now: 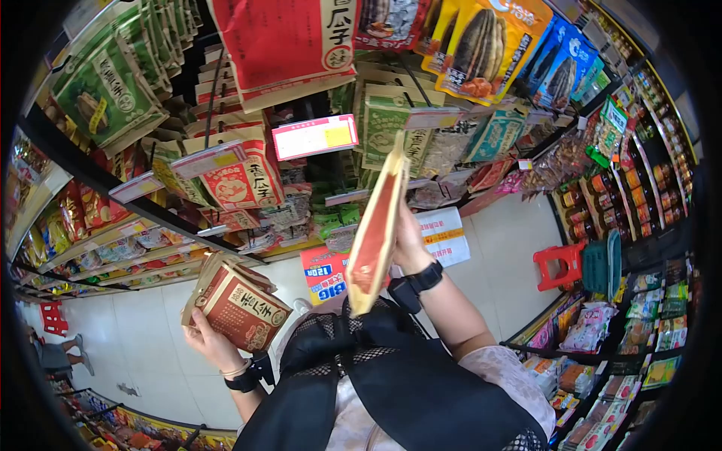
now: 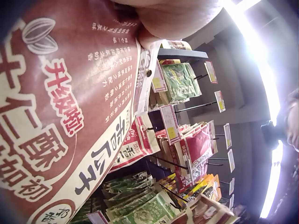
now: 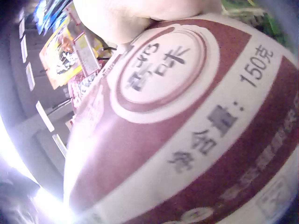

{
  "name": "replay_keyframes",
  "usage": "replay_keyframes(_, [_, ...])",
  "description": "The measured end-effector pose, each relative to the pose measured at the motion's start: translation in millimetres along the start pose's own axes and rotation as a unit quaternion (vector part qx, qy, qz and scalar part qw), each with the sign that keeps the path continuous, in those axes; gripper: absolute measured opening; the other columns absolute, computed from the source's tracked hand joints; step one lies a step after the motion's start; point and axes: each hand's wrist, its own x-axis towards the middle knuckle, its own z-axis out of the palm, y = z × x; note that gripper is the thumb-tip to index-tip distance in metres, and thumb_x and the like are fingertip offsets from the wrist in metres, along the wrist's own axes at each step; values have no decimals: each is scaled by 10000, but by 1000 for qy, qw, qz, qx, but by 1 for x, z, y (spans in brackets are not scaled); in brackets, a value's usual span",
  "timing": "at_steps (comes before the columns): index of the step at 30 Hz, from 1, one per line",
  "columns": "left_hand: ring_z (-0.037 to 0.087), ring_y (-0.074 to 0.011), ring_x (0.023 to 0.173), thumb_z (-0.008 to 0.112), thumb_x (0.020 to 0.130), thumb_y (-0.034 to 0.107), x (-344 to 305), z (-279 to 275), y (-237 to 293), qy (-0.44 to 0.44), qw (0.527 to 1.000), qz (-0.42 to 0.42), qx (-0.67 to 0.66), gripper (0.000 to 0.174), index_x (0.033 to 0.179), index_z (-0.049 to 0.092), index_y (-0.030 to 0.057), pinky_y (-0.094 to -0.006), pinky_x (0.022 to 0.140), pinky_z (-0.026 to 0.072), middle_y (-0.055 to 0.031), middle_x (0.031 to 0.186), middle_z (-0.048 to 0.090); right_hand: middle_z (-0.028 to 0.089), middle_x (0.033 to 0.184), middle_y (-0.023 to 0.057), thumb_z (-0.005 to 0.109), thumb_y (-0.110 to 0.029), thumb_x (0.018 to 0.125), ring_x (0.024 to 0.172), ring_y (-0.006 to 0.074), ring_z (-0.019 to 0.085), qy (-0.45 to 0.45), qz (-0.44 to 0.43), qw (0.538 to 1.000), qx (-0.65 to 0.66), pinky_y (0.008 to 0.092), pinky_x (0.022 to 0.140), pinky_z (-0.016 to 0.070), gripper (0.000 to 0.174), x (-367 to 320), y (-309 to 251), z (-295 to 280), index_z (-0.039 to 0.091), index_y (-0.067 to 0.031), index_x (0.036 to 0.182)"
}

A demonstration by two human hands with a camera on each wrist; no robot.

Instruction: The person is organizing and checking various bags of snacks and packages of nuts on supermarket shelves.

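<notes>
Low on the left in the head view, my left hand (image 1: 213, 344) grips several brown-red bags of melon seeds (image 1: 244, 310) stacked together, with the thumb over the front one. Its printed face fills much of the left wrist view, where part of the hand (image 2: 180, 16) lies along the bag's edge. My right hand (image 1: 408, 239) holds another seed bag (image 1: 374, 242), seen edge-on in front of the rack. In the right wrist view this bag (image 3: 140, 154) shows a brown-red and cream face, bulging, with fingers (image 3: 121, 18) at its edge.
Seed bags hang on rack hooks ahead, including a large red bag (image 1: 289, 52), green bags (image 1: 113, 86) and yellow bags (image 1: 489, 49). A price tag (image 1: 316, 137) juts out between them. A red stool (image 1: 559, 267) stands right on the tiled floor (image 1: 496, 263). Another person's legs (image 1: 68, 353) show far left.
</notes>
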Motion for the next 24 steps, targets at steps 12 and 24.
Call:
replay_keyframes(12, [515,-119,844,466,949,124,2,7,0,-37,999,23,-6,189,996,549,-39,-259,792,403,-62,921,578,639,910,130,475,-254,947,828,162,574,2,-247,860,-447,306,759,444,324,-13,-18,-5,555,40,1059])
replay_keyframes(24, [512,-167,865,469,911,47,5,-5,-5,-44,997,57,41,140,936,556,-60,-285,831,390,-90,928,562,625,908,173,465,-226,951,819,230,587,-61,-292,820,-489,330,754,440,288,21,-13,37,529,48,1012])
